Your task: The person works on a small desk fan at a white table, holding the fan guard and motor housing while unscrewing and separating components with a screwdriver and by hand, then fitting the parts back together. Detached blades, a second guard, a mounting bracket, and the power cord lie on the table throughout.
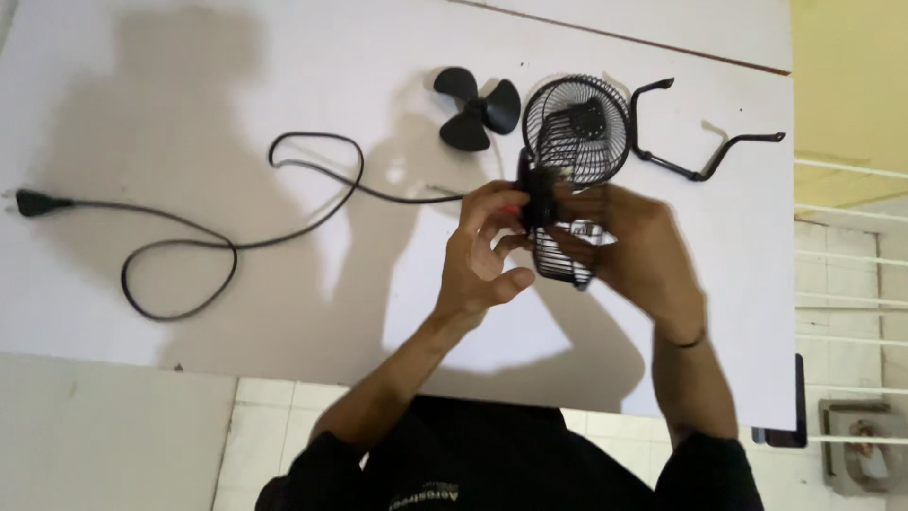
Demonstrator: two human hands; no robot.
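**Small black fan in pieces, both hands on the motor and grille**

Head view, looking down on a white table (189, 312).

Count: two hands, two wire grilles, one blade piece with three lobes, one U-shaped stand, one cord with one plug.

Left hand (482, 251) curled, fingers closed around the black motor housing (536, 189), thumb tucked below. Right hand (638, 251) wrapped over the lower wire grille (566, 265), fingers bent across its rim; exact grip partly blurred. Upper round grille (577, 128) tilted up just above both hands, touching the housing.

Fan blade (478, 109) flat on table, just left of upper grille, apart from hands. Black U-shaped stand (700, 161) just right of grille, close to table's right edge. Cord (312, 170) looping left from the housing, plug (33, 202) right at far left edge.

Open room: wide bare table left of hands below the cord, and near front edge. Tight on right side.
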